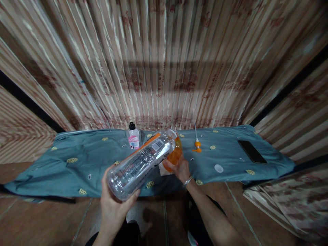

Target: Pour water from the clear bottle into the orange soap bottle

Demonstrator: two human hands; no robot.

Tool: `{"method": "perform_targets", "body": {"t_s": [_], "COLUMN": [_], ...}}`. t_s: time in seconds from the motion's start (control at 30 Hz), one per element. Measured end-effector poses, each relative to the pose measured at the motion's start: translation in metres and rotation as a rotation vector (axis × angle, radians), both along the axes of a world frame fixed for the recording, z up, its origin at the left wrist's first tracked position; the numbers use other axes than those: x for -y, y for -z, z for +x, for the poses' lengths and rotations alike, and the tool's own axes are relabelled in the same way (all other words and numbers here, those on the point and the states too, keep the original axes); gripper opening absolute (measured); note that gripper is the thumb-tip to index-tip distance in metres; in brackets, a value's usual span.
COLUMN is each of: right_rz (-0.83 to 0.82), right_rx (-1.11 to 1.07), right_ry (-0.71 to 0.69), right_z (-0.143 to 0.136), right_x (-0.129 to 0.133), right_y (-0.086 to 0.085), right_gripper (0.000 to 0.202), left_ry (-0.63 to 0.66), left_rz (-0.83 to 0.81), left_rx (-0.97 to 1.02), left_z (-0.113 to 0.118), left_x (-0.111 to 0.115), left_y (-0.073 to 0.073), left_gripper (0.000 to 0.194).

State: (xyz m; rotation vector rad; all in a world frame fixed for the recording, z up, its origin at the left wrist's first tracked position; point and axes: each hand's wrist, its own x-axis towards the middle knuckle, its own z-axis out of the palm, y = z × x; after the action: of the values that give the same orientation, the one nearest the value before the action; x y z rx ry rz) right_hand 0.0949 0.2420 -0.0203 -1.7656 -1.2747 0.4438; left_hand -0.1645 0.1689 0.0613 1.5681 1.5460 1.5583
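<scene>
My left hand (pixel 116 205) is wrapped round the base of a large clear plastic bottle (pixel 138 167) with an orange and black label. The bottle is tilted, its neck up to the right, over the top of an orange bottle (pixel 175 152). Around the lower part of that orange bottle my right hand (pixel 180 167) is closed; a bracelet is on the wrist. Whether the two bottle mouths touch is hard to tell. Under the orange bottle lies a white paper or cloth (pixel 164 171), partly hidden.
An orange pump head (pixel 197 147) with a clear tube lies right of the bottles. Farther right are a white round lid (pixel 218 168) and a dark phone (pixel 251 151). A small bottle with black cap (pixel 133 138) stands at the back. Curtains surround the blue cloth-covered table (pixel 94 153).
</scene>
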Motion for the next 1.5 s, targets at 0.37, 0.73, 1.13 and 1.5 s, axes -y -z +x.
{"method": "perform_targets", "body": {"t_s": [0.37,0.73,1.13,1.5], "right_rz": [-0.004,0.005,0.031,-0.007], "right_rx": [-0.013,-0.013,0.004,0.002], "right_ry": [-0.014,-0.050,-0.022,-0.001], "right_z": [0.000,0.003,0.003,0.002], "right_x": [-0.001,0.000,0.000,-0.001], "right_y": [0.004,0.004,0.009,0.006], "right_gripper": [0.070,0.075,0.073,0.071], "left_ry": [-0.030,0.001,0.049,0.046], "left_rz": [-0.012,0.057,0.122,0.122], "left_rx": [0.056,-0.108,-0.194,-0.185], "left_z": [0.008,-0.014,-0.019,-0.017], "left_x": [0.005,-0.005,-0.005,-0.004], "left_y": [-0.008,0.010,0.018,0.015], "left_gripper": [0.092,0.091,0.092,0.092]}}
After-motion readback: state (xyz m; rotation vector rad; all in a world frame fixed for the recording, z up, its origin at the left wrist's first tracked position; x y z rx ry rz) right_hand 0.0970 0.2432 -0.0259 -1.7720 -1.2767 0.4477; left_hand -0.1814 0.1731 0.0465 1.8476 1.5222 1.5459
